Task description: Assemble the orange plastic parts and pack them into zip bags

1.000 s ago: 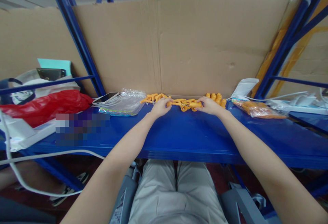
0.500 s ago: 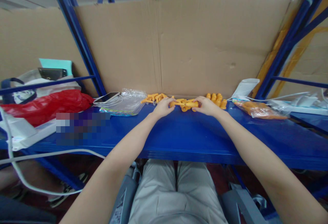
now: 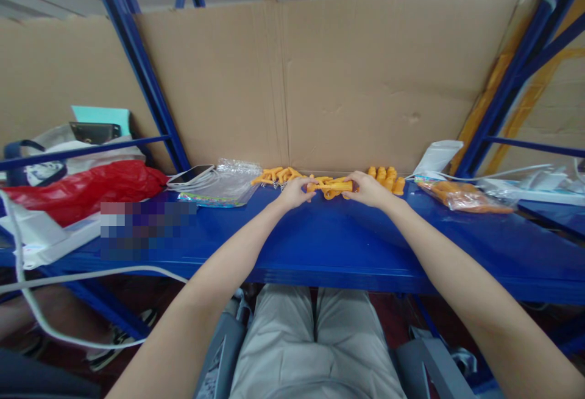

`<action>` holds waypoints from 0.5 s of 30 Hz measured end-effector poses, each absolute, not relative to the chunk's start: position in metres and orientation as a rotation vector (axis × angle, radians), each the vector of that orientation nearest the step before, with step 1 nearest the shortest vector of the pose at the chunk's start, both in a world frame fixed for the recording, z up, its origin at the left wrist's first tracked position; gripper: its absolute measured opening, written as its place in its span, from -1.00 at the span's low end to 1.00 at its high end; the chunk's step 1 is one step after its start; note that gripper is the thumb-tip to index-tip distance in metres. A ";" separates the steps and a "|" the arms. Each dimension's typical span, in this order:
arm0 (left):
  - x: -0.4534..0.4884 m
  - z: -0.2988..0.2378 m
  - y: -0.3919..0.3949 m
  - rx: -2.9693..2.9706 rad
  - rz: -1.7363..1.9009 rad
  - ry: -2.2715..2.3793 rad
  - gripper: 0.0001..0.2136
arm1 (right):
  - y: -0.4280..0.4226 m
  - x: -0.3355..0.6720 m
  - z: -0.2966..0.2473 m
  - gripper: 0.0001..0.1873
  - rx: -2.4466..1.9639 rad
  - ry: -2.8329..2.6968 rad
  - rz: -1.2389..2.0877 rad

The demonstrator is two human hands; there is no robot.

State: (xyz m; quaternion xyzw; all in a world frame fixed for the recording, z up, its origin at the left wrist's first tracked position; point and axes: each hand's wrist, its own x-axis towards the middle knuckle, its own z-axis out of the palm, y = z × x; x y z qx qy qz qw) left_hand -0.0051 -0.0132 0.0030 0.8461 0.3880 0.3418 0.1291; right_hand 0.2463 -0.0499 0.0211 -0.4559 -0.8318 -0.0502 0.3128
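Between my two hands stretches a long orange plastic piece (image 3: 336,186), lying level just over the tabletop. My left hand (image 3: 298,194) pinches its left end. Around its right end the fingers of my right hand (image 3: 368,189) are closed. Other orange parts (image 3: 329,195) lie close behind and below it, so its exact outline is hard to make out. Left of my left hand is a pile of orange branching pieces with small metal chains (image 3: 276,175). Several rounded orange pieces (image 3: 386,177) stand in rows beyond my right hand.
The blue shelf tabletop (image 3: 338,247) meets a tall cardboard sheet (image 3: 365,82) at the back. Clear plastic bags (image 3: 228,186) and a phone with a cable lie left, beside a red bag (image 3: 100,186). A bag of orange pieces (image 3: 466,195) lies right.
My left hand has shifted slightly right and lower, and the left pile with its chains shows more. The long orange piece now sits straighter between the hands. My right hand has barely moved.
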 end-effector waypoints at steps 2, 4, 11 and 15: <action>-0.004 0.003 -0.016 2.372 0.960 1.151 -0.71 | -0.049 0.246 0.020 -0.75 -1.177 -2.197 -0.125; -0.002 0.002 -0.019 2.278 0.928 1.161 -0.73 | -0.047 0.246 0.019 -0.74 -1.157 -2.204 -0.117; -0.003 -0.001 -0.017 2.213 0.962 1.178 -0.73 | -0.046 0.246 0.015 -0.66 -1.163 -2.133 0.118; -0.008 -0.001 -0.012 2.388 1.019 1.248 -0.76 | -0.044 0.246 0.014 -0.65 -1.108 -2.060 0.361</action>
